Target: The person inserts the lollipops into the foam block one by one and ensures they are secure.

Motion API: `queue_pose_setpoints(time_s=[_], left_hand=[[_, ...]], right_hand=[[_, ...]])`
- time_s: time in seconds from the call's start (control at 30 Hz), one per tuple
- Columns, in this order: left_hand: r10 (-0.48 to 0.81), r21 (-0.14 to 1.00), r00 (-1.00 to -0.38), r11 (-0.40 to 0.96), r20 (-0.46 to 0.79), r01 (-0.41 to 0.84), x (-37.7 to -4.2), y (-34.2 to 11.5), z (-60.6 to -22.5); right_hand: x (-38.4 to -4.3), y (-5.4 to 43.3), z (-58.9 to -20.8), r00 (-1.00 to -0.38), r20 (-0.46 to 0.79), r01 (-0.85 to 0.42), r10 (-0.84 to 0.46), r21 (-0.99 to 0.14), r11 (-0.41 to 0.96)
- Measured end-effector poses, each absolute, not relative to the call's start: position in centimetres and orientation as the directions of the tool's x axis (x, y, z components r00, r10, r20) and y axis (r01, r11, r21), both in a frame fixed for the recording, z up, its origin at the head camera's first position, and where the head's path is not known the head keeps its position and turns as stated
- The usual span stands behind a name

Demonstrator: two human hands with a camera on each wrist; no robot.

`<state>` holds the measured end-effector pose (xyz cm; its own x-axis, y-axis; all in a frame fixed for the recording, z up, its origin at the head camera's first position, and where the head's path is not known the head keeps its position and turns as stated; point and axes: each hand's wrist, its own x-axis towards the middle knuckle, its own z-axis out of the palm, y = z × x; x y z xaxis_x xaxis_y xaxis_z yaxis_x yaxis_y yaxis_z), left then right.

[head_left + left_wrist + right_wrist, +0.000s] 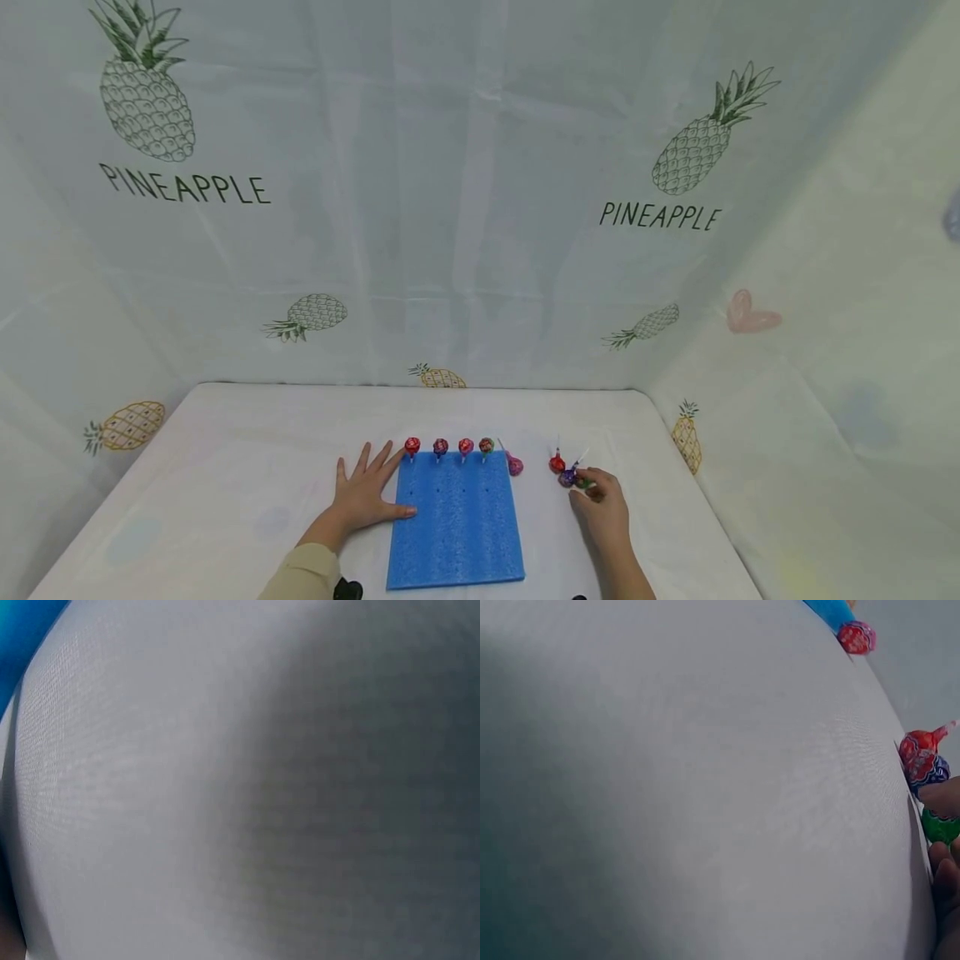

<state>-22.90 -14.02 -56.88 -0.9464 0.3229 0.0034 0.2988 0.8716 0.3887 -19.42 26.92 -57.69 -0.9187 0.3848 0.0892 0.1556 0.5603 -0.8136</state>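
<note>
My left hand (362, 497) lies spread beside a blue board (456, 533), its thumb resting on the board's left edge and its index fingertip by the top left corner. Along the far edge of the board several wrapped lollipops stand in a row, from a red lollipop (412, 446) to a red-and-green lollipop (486, 445). To the right, my right hand (606, 508) has curled fingers around a green lollipop (940, 828), mostly hidden in the head view. Touching its fingers is a purple lollipop (567, 478), with another red lollipop (557, 463) just beyond.
A pink lollipop (514, 464) lies on the white tablecloth (247, 467) by the board's far right corner. Rows of small holes mark the board. Pineapple-print cloth (420, 208) hangs behind the table, and a small black object (348, 589) sits near the left sleeve.
</note>
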Motion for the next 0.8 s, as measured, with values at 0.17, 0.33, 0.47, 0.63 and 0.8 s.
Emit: queue_pose_setpoints(time_s=[0.17,0.33,0.47,0.63,0.8], left_hand=[[0.325,0.386,-0.945,0.871,0.013,0.305,-22.78,-14.05,-56.82],[0.328,0.393,-0.945,0.866,0.023,0.310,-22.73,-14.02,-56.73],[0.326,0.389,-0.945,0.867,0.026,0.310,-22.69,-14.01,-56.72],[0.324,0.384,-0.946,0.871,0.023,0.307,-22.76,-14.04,-56.90],[0.322,0.384,-0.947,0.872,0.022,0.305,-22.81,-14.02,-56.97]], right_hand=[[-19.55,26.94,-57.75,-0.903,0.095,0.175,0.419,-0.809,0.562],[-19.53,26.86,-57.81,-0.889,0.109,0.181,0.444,-0.809,0.559],[-19.53,26.82,-57.93,-0.881,0.117,0.186,0.458,-0.804,0.565],[-19.54,26.73,-58.07,-0.873,0.118,0.197,0.473,-0.801,0.564],[-19.51,26.71,-58.04,-0.871,0.129,0.192,0.474,-0.800,0.569]])
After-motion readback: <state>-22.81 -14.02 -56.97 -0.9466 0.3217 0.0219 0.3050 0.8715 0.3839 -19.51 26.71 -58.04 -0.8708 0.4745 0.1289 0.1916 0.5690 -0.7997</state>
